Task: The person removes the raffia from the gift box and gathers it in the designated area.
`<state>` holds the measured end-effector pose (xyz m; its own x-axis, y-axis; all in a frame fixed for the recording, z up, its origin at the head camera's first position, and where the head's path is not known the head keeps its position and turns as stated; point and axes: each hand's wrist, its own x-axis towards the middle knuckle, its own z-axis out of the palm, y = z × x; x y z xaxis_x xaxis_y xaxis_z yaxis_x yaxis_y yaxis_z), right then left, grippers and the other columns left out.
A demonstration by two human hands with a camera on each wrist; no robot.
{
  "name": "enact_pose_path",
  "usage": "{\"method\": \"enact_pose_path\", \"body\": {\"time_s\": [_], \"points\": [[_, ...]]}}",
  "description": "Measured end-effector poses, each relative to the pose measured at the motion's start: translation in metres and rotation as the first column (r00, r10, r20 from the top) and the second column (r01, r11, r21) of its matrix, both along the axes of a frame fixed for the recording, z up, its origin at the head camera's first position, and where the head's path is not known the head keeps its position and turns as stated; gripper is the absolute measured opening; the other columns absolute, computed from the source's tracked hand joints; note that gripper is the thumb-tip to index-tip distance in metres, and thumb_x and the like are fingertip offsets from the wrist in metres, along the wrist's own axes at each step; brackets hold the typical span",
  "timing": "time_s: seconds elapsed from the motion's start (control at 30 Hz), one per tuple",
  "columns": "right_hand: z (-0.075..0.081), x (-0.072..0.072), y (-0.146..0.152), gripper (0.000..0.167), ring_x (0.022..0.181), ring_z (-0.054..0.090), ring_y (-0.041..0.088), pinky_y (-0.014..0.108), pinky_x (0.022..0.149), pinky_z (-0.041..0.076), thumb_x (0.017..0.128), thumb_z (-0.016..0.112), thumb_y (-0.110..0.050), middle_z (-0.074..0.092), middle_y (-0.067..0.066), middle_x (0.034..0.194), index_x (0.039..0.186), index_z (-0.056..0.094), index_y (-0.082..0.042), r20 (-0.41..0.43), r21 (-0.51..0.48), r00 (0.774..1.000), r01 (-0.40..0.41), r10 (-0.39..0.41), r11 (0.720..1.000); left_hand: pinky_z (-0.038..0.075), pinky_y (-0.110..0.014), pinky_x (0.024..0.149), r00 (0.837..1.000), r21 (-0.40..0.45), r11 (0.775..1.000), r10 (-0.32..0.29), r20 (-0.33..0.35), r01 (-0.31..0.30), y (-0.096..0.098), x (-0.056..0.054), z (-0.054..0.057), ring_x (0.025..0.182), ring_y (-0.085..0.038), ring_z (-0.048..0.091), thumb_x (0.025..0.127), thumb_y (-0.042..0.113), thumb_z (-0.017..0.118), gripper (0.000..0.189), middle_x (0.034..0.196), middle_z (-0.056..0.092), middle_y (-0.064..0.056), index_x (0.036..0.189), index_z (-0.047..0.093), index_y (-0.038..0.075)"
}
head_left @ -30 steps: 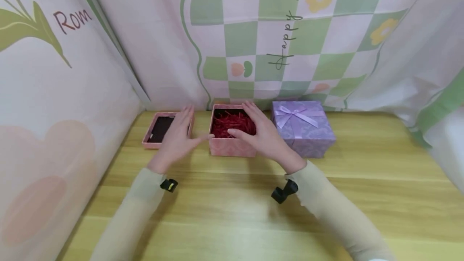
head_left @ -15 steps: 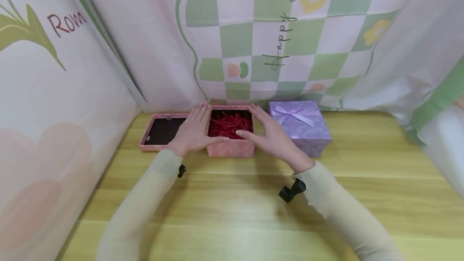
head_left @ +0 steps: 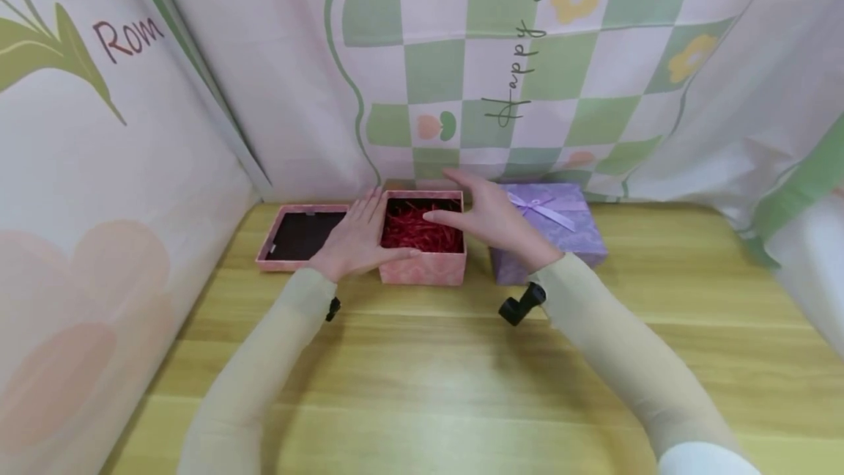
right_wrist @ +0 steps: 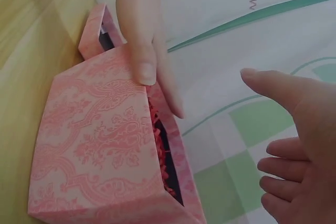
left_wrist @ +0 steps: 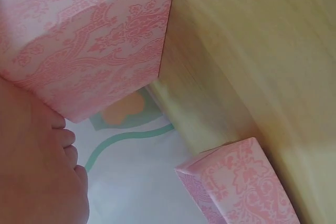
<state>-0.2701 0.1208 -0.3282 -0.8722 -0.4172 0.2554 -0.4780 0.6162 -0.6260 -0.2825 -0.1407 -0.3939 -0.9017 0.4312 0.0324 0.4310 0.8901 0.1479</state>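
Observation:
A pink patterned box (head_left: 423, 270) stands uncovered at the back of the table, filled with red shredded paper (head_left: 422, 232). My left hand (head_left: 352, 240) lies along its left side with straight fingers, the thumb resting on the front rim. Above the box's right edge my right hand (head_left: 494, 218) is raised with nothing in it, thumb and fingers spread apart; the right wrist view shows it off the box. To the left a pink lid (head_left: 280, 266) lies upturned, its dark inside showing, partly hidden by my left hand.
A purple gift box (head_left: 587, 244) with a ribbon bow (head_left: 543, 211) stands to the right, partly behind my right hand. Behind the boxes hangs a green and white checked curtain (head_left: 435, 72). A printed cloth (head_left: 132, 189) walls the left side. Wooden tabletop (head_left: 422, 387) extends in front.
My left hand has moved right from over the lid to the box's left side. My right hand first shifted to the box's right side, then lifted away from it.

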Motion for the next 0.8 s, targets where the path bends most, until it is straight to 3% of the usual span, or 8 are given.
{"method": "enact_pose_path", "body": {"time_s": [0.23, 0.43, 0.7, 0.8], "points": [[-0.007, -0.024, -0.026, 0.086, 0.137, 0.047, 0.031, 0.045, 0.111, 0.038, 0.086, 0.081, -0.047, 0.051, 0.015, 0.149, 0.152, 0.047, -0.003, 0.100, 0.062, 0.993, -0.074, 0.067, 0.995, 0.002, -0.040, 0.122, 1.000, 0.009, 1.000, -0.009, 0.020, 0.008, -0.001, 0.002, 0.003, 0.154, -0.026, -0.004, 0.085, 0.086, 0.045, 0.123, 0.169, -0.002, -0.016, 0.162, -0.002, 0.003], [-0.020, -0.041, -0.044, 0.085, 0.129, 0.052, 0.032, 0.044, 0.108, 0.040, 0.084, 0.084, -0.042, 0.054, 0.015, 0.146, 0.152, 0.048, -0.007, 0.197, 0.188, 0.972, -0.165, 0.127, 0.968, 0.002, -0.040, 0.122, 1.000, 0.011, 1.000, -0.011, 0.024, 0.011, -0.001, 0.002, 0.004, 0.154, -0.027, -0.003, 0.085, 0.087, 0.044, 0.123, 0.169, -0.003, -0.015, 0.162, -0.002, 0.003], [-0.030, -0.050, -0.057, 0.073, 0.113, 0.060, 0.026, 0.038, 0.102, 0.045, 0.080, 0.087, -0.033, 0.066, 0.014, 0.127, 0.139, 0.058, 0.001, 0.267, 0.265, 0.957, -0.188, 0.116, 0.946, 0.001, -0.041, 0.122, 1.000, 0.033, 0.999, -0.018, 0.025, 0.017, -0.002, 0.002, 0.003, 0.154, -0.025, -0.005, 0.084, 0.087, 0.044, 0.123, 0.169, -0.002, -0.015, 0.162, -0.001, 0.004], [-0.036, -0.053, -0.061, 0.072, 0.115, 0.061, 0.026, 0.038, 0.103, 0.045, 0.081, 0.085, -0.033, 0.066, 0.014, 0.127, 0.139, 0.058, 0.001, 0.280, 0.302, 0.953, -0.198, 0.112, 0.932, 0.002, -0.042, 0.122, 1.000, 0.043, 0.999, -0.023, 0.015, 0.022, -0.002, 0.002, 0.002, 0.154, -0.027, -0.004, 0.083, 0.088, 0.045, 0.124, 0.169, -0.001, -0.015, 0.163, -0.001, 0.004]]}}
